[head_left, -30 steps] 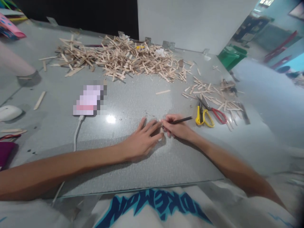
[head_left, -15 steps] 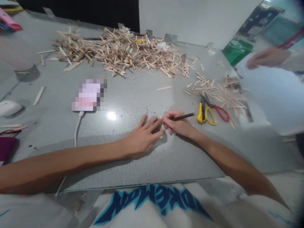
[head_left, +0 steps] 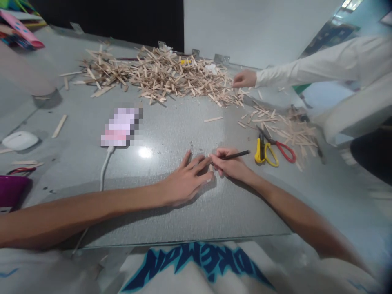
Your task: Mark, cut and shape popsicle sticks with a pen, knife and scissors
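Note:
My left hand (head_left: 186,181) rests on the grey table with its fingers spread. Its thumb and forefinger press on a short pale wooden stick (head_left: 211,168), mostly covered by the fingers. Close on its right, my right hand (head_left: 230,165) is closed around a slim black pencil (head_left: 239,155), its back end pointing right and its tip down at the stick, hidden by the fingers. Right of this hand lie a yellow-handled cutter (head_left: 260,151) and scissors (head_left: 285,151) with one yellow and one red handle loop.
A heap of wooden sticks (head_left: 171,77) spans the back, with more sticks (head_left: 297,132) at right. A co-worker's hand (head_left: 244,78) touches the heap's right end. A phone (head_left: 121,126) with a white cable (head_left: 103,167) lies left, beyond it a white mouse (head_left: 20,140).
The co-worker's arm has reached in from the right, over the table to the stick heap. The view has shifted slightly. My hands keep nearly the same pose at the stick.

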Tool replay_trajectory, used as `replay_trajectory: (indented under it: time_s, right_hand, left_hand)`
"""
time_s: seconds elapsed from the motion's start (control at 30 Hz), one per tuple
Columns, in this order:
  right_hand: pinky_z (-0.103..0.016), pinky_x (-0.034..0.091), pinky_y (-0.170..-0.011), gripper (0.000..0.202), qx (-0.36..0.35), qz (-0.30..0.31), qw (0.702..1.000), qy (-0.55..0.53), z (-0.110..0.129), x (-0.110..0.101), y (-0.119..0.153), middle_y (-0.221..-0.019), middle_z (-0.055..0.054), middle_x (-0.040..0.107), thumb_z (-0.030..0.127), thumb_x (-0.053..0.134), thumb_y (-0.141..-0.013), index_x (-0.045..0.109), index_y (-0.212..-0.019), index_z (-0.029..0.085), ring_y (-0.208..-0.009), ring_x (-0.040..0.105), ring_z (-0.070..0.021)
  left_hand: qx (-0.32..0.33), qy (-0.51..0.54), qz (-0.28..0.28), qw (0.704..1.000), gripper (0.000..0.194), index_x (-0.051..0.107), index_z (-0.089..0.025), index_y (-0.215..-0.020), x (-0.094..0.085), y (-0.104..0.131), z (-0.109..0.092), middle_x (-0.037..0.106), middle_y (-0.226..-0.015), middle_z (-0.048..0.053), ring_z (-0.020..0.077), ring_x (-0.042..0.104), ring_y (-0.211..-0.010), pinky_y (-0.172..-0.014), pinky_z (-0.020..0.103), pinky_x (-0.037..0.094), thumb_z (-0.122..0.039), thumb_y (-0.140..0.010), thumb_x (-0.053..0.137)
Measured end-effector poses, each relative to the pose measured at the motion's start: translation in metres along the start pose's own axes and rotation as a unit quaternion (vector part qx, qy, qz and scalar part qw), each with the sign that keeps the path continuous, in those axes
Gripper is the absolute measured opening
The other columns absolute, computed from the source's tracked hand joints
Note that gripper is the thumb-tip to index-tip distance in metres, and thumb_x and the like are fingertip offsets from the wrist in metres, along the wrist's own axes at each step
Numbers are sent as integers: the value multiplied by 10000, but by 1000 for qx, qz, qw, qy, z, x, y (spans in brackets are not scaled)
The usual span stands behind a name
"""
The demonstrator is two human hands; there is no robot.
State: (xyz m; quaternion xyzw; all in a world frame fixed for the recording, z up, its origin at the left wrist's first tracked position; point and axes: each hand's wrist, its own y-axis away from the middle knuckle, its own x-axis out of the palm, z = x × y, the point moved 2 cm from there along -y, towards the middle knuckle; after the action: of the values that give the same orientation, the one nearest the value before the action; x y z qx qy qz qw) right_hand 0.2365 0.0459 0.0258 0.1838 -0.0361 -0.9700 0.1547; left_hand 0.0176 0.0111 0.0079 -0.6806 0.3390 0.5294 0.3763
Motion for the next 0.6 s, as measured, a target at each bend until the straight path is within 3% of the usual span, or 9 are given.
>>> replay_trajectory:
  time_s: [0.37, 0.6]
  right_hand:
    - [-219, 277, -350, 460, -7, 6, 1000, 8, -3, 0, -2, -469, 36, 592, 439, 684, -1023, 525, -643, 234, -329, 407, -71]
    - [-219, 297, -367, 456, -9, 12, 1000, 12, 1, -1, 0, -471, 34, 591, 433, 680, -1024, 526, -643, 236, -349, 430, -80]
  left_hand:
    - [-10, 3, 6, 1000, 308, 623, -231, -1409, -2, 0, -2, 357, -1792, 194, 417, 355, -1652, -1350, 750, 180, -259, -1132, 492]
    - [-14, 23, -11, 1000, 305, 636, -242, -1399, 1, 1, -1, 352, -1812, 152, 401, 329, -1676, -1382, 711, 100, -250, -1119, 515]
